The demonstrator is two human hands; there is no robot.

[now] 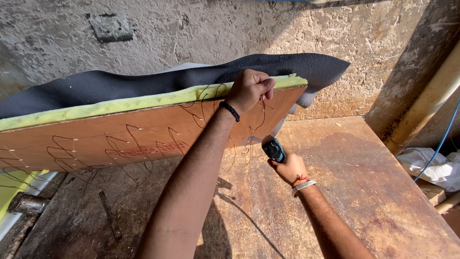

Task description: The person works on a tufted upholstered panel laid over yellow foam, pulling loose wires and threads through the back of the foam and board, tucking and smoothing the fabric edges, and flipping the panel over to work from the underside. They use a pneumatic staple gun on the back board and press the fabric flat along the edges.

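Note:
A plywood panel [143, 132] stands on edge on a worn wooden table [364, 192], tilted toward the wall. Yellow-green foam [110, 103] lines its far side, with dark grey fabric [191, 76] draped over the top. Thin dark threads hang in loops across the plywood face. My left hand [249, 88] grips the top edge of the panel and pinches threads there. My right hand [287, 168] holds a blue and black tool [274, 148] against the panel's lower right part.
A rough concrete wall [191, 29] rises behind the panel. A hammer head [26, 204] lies at the left edge of the table. A beige pipe [426, 103], a blue cable [443, 139] and white cloth [431, 168] sit at the right.

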